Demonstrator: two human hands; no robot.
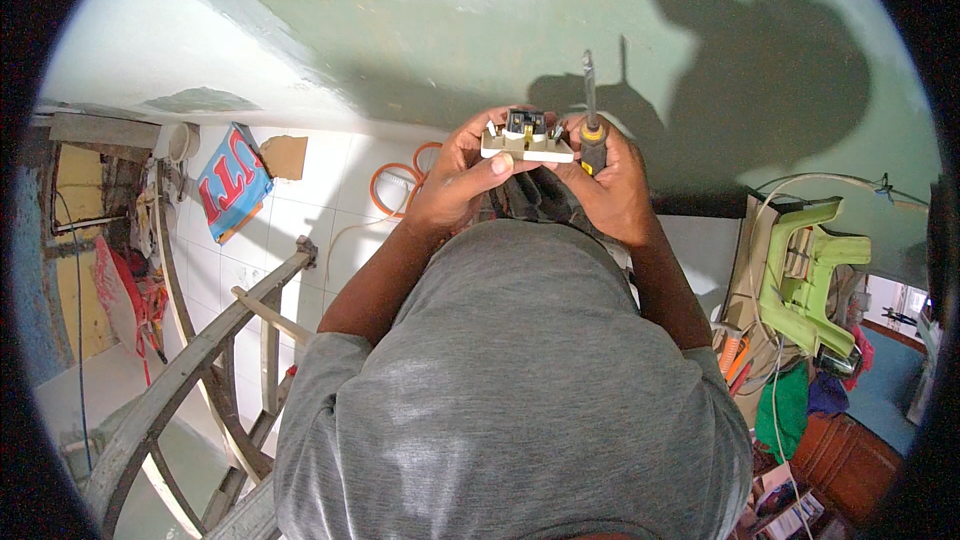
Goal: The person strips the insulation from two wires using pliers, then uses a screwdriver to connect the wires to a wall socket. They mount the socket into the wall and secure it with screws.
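Near the centre I hold a cream switch or socket plate [526, 151], its black module and small metal pieces facing up. My left hand [460, 180] grips the plate from the left, thumb on its front edge. My right hand [612, 185] holds its right end, with a screwdriver [591, 140] also in the fingers: yellow-and-black handle, metal shaft pointing away from me. The fingers behind the plate are partly hidden. My grey T-shirt fills the lower middle.
A wooden ladder [190, 375] stands at left, beside a blue-and-red printed sheet [232, 185]. An orange coil [385, 175] lies on white tiles. A green plastic stool [800, 285], cables and clutter are at right. A pale green wall [480, 10] spans the top, with shadows on it.
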